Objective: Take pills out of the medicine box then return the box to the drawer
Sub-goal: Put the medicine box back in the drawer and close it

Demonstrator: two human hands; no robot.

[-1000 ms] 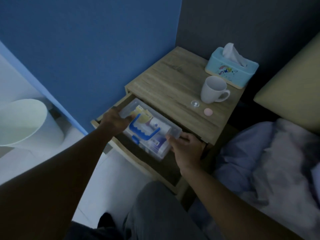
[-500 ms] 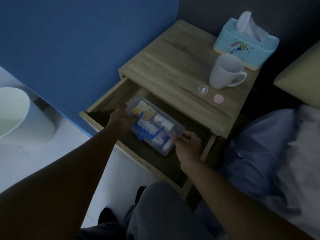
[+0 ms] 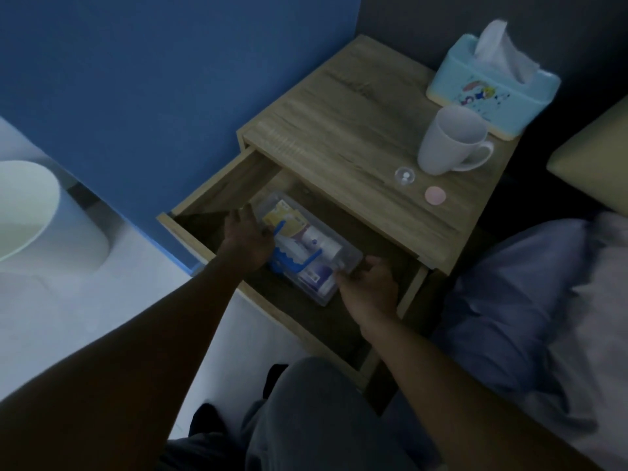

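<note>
Clear plastic: medicine box (image 3: 307, 248), see-through lid and walls, blue handle lying across the top; a yellow packet, white tubes and a purple-and-white packet show through.
Box place: inside the open drawer (image 3: 217, 195), between the two hands, set at a slant to the drawer's sides.
Left hand (image 3: 248, 236): at the box's left end, fingers spread and loose against it; no firm grip shows.
Right hand (image 3: 368, 287): at the box's near right corner, fingers curled beside the edge; whether they pinch it I cannot tell.
Drawer edges: left wall stands beyond the left hand; front rail runs just under both wrists; right wall is near the right hand.
Open room: dark bare drawer floor lies left of the left hand and nearer than the right hand.
Overhang: nightstand top (image 3: 339, 130) covers the drawer's far part, just past the box.
Beyond the right hand: white mug (image 3: 448, 144), small clear cap (image 3: 404, 175), pink disc (image 3: 435, 196), tissue box (image 3: 492, 93).
</note>
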